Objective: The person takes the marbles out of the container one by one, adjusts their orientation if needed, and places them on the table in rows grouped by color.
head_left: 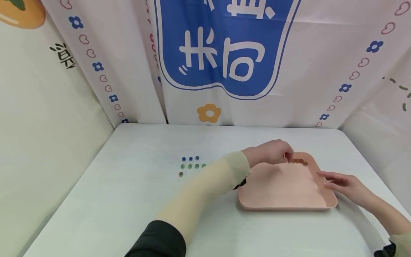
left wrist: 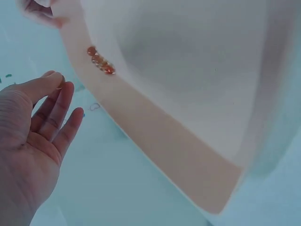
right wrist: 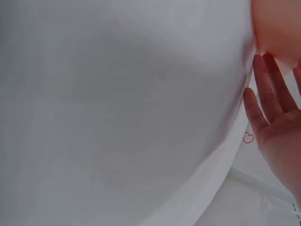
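Observation:
My left hand (head_left: 273, 151) reaches over the far edge of the pink tray (head_left: 285, 192). Between thumb and fingertips it pinches a small amber bead (left wrist: 61, 82), mostly covered by the fingers. Several shiny orange beads (head_left: 298, 161) lie in a row along the tray's far side, just right of that hand. At the tray's right side, my right hand (head_left: 348, 187) rests its extended fingers against the rim. In the right wrist view, those fingers (right wrist: 265, 89) look straight, with their tips right at the tray's pink side.
Left of the tray, on the white table (head_left: 128, 203), sit small beads in rows: blue beads (head_left: 191, 158), green beads (head_left: 190, 166) and one brown bead (head_left: 181, 174). The left forearm crosses close beside them. A printed white curtain (head_left: 186, 107) hangs behind the table.

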`<state>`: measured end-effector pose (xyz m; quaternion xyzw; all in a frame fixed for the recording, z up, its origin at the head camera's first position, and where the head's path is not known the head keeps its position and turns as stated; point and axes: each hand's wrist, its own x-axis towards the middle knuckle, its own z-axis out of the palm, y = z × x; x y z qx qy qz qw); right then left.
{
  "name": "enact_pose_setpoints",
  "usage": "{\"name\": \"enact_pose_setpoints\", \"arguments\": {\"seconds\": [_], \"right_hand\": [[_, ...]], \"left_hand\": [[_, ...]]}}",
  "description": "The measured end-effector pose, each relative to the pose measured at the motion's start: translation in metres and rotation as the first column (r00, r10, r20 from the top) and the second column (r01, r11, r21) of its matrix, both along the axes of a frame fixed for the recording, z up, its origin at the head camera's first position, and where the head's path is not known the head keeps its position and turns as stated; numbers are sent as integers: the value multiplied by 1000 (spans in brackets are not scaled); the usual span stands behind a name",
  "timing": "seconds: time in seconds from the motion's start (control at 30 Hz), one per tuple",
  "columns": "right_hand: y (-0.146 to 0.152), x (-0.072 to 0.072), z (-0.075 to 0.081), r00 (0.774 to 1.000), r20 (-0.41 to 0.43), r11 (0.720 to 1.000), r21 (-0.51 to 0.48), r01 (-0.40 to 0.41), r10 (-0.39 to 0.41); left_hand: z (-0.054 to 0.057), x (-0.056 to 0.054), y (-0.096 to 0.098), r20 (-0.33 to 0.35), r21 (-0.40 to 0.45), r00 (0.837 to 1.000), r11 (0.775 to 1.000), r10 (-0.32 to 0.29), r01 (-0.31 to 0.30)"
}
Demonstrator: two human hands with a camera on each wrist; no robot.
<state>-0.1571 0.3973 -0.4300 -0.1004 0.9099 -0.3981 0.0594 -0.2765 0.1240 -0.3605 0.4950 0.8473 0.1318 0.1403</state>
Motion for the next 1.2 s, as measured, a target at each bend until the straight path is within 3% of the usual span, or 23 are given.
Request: {"name": "enact_pose_setpoints", "arguments": {"seconds": [0.1,0.23,0.57,0.83,1.03,1.2], "right_hand": [[-1,0,0,1000,2,1000,5,3,-3],[-2,1,1,1000,26,1000,26,15,-15],[-2,3,-3,1000,-22,999,34,22,-21],[-2,1,-4,999,-45,999,43,5,-4],[-1,2,-3,999,-35,999,44,11,-9],[-1,1,-4,999,-45,998,54,7,-5]], "left_hand": [[8,3,-7,-2,28,999,999,-35,35],[16,5,-19,27,61,999,998,-33,31],[19,19,-60,113,212,986,973,-119,93],[16,26,-110,186,267,982,964,-31,-20],[11,25,-149,240,304,967,940,83,-156],[10,25,-180,253,330,956,916,146,-227]]}}
